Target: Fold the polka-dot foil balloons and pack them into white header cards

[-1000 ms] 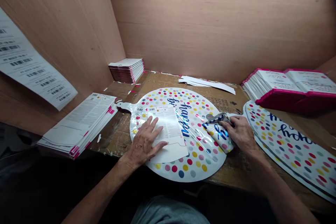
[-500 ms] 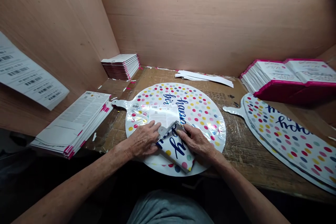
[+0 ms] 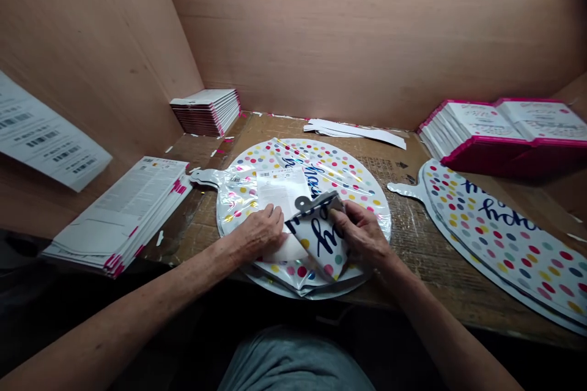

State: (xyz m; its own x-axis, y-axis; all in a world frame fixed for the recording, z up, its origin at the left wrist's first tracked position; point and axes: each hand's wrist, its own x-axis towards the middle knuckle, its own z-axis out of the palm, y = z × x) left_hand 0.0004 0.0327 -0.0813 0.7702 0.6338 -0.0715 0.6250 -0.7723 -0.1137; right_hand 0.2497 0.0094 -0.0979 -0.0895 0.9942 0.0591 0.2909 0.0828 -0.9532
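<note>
A folded dotted foil balloon [image 3: 321, 241] with dark blue lettering is tilted up in my right hand [image 3: 364, 235], whose thumb and fingers pinch its upper right corner. My left hand [image 3: 263, 231] has its fingers curled together at the folded balloon's left side, over a white printed card [image 3: 277, 189]; what those fingers grip is hidden. Beneath both lies a flat round dotted balloon [image 3: 358, 180] with a silvery sheen, its narrow tail pointing left.
More flat dotted balloons [image 3: 513, 238] lie at the right. Pink-edged packs [image 3: 513, 134] stand behind them. Printed cards [image 3: 119, 214] are stacked at the left, folded cards [image 3: 206, 113] in the back corner. White strips [image 3: 353, 132] lie by the back wall. A barcode sheet [image 3: 46, 134] hangs left.
My right hand has lifted the folded balloon and shifted slightly right, tilting it. The round balloon's film beneath is now more wrinkled. My left hand stays close to where it was.
</note>
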